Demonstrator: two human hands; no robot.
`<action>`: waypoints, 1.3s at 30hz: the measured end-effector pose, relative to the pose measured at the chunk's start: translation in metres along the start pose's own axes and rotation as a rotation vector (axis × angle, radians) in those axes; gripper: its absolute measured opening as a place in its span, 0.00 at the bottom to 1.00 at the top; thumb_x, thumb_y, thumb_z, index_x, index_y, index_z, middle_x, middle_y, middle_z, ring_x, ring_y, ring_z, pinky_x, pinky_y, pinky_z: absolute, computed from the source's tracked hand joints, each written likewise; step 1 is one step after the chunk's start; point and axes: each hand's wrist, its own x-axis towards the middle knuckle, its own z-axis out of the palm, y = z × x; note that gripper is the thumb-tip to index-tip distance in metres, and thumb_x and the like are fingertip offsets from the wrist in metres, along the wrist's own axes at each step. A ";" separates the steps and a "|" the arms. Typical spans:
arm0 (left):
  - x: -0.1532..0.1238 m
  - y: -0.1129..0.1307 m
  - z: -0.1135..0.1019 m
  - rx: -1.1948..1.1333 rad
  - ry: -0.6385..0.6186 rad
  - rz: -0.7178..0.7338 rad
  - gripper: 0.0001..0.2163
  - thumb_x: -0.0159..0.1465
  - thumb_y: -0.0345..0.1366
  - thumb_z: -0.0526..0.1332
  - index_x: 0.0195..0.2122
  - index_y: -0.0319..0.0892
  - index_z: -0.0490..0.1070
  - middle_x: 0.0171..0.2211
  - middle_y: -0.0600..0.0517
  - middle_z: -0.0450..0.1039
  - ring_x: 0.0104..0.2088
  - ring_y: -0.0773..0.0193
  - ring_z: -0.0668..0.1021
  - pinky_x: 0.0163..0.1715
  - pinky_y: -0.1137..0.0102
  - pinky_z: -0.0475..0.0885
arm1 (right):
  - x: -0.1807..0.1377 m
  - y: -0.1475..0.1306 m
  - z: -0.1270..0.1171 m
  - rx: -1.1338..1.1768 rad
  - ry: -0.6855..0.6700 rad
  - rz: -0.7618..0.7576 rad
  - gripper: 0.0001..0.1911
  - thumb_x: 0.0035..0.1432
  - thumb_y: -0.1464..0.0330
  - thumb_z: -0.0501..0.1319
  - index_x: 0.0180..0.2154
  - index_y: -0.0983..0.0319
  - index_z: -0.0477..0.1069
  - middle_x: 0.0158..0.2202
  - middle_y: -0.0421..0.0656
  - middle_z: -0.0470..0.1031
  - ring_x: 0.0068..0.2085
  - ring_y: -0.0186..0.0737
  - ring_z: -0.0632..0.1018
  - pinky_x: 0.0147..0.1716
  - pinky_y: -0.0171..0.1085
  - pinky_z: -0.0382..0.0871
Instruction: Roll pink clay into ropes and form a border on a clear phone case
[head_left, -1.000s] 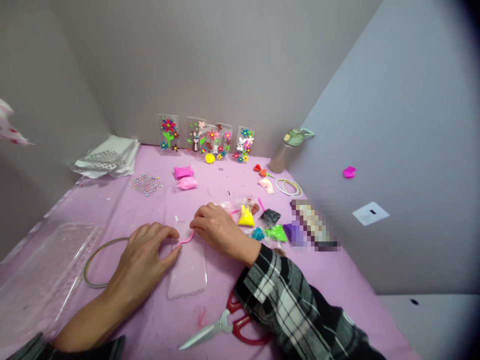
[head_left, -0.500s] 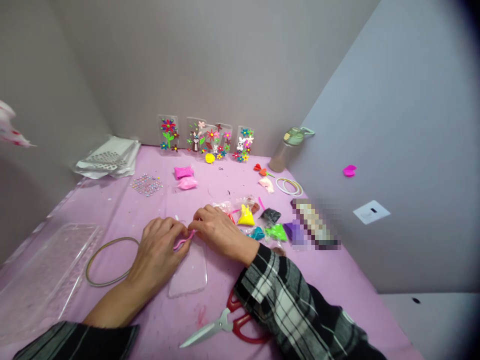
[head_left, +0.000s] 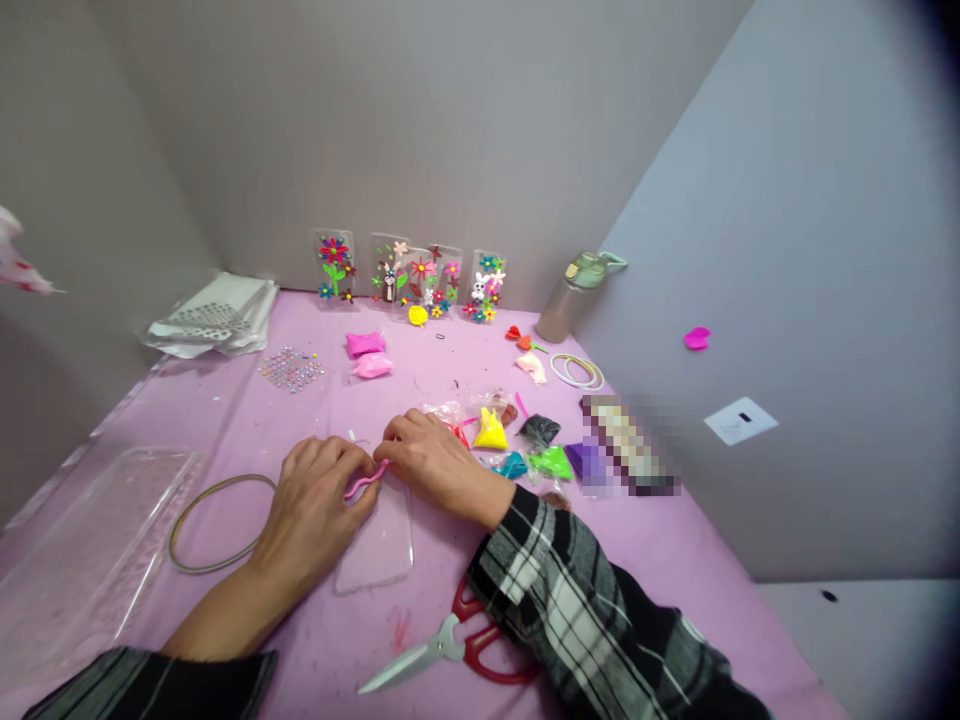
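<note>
A thin pink clay strip (head_left: pixel 365 478) lies bent over the top of a clear phone case (head_left: pixel 377 545) on the pink table. My left hand (head_left: pixel 319 500) pinches the strip's lower end with curled fingers. My right hand (head_left: pixel 431 462), in a plaid sleeve, pinches its upper end, fingers pressed together. Both hands meet above the case.
Red-handled scissors (head_left: pixel 457 650) lie near the front. Small bags of coloured clay (head_left: pixel 525 445) sit right of my hands. A metal ring (head_left: pixel 214 520) and clear tray (head_left: pixel 82 560) are at left. Decorated cases (head_left: pixel 409 275) and a bottle (head_left: pixel 570 295) stand at the back wall.
My left hand has moved up from lying flat beside the case and closed on the strip's lower end, bending the strip. The right hand stayed put.
</note>
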 end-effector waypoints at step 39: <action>-0.004 -0.002 0.000 -0.032 0.004 -0.051 0.05 0.64 0.35 0.56 0.35 0.45 0.72 0.36 0.49 0.74 0.41 0.51 0.72 0.47 0.55 0.64 | -0.001 -0.004 -0.003 0.111 -0.013 -0.016 0.04 0.68 0.72 0.62 0.40 0.63 0.76 0.47 0.48 0.76 0.48 0.43 0.71 0.47 0.41 0.64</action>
